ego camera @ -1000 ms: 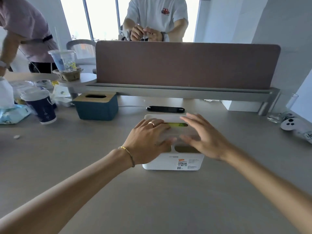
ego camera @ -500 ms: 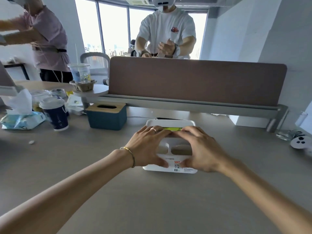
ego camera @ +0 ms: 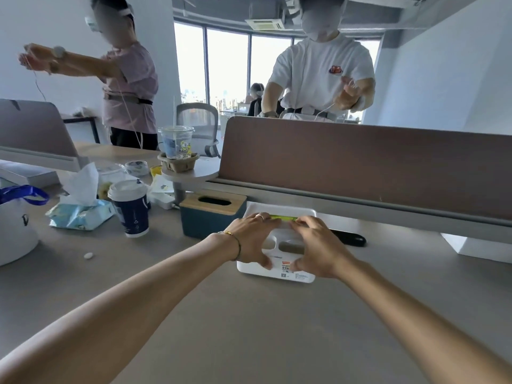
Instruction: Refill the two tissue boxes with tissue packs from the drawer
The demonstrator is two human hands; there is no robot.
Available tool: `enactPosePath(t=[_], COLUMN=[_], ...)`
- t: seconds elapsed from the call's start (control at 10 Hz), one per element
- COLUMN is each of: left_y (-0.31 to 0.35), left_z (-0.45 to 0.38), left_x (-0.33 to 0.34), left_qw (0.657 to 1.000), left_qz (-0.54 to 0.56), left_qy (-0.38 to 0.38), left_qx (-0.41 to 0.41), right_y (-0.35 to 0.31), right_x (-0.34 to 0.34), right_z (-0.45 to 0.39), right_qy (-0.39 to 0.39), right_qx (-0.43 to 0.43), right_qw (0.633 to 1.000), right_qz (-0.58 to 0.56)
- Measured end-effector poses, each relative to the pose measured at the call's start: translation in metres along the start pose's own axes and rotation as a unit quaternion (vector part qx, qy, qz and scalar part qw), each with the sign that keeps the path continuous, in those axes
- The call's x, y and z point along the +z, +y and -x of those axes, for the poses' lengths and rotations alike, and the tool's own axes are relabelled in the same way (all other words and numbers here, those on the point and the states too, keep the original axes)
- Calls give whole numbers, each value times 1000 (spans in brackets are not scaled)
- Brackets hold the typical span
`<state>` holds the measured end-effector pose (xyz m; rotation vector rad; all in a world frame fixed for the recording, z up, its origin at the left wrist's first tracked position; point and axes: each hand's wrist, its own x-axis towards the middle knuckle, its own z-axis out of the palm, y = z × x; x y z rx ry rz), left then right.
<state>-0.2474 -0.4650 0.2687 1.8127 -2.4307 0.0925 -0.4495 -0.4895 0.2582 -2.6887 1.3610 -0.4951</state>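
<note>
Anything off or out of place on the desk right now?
Nothing spilled or damaged. The white tissue box sits flat, left hand and right hand gripping its lid. Only oddities: a small white pellet loose on the desk, and a black bar-shaped object lying behind the box.

Two tissue boxes (ego camera: 277, 268) (ego camera: 212, 217), two cups (ego camera: 132, 211) (ego camera: 176, 142), two hands (ego camera: 250, 239) (ego camera: 318, 249)

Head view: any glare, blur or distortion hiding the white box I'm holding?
Head view: bright windows backlight the room, but the white tissue box stays readable; wide-angle distortion bows the divider; the left hand and right hand cover most of its lid.
</note>
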Motion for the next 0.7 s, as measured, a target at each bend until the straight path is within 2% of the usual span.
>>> enactPosePath(t=[0.3, 0.5, 0.7], left_y=[-27, -33, -23], left_z=[-30, -33, -14], left_x=[34, 39, 35], left_qw=[998, 997, 998], left_qz=[-61, -74, 0], left_qy=[24, 11, 57], left_qx=[6, 13, -1], right_y=[4, 1, -5], right_x=[25, 33, 34], right_z=[-35, -38, -26], right_qy=[7, 8, 39], right_qx=[-9, -14, -1], right_qw=[999, 998, 997], right_qz=[34, 60, 60])
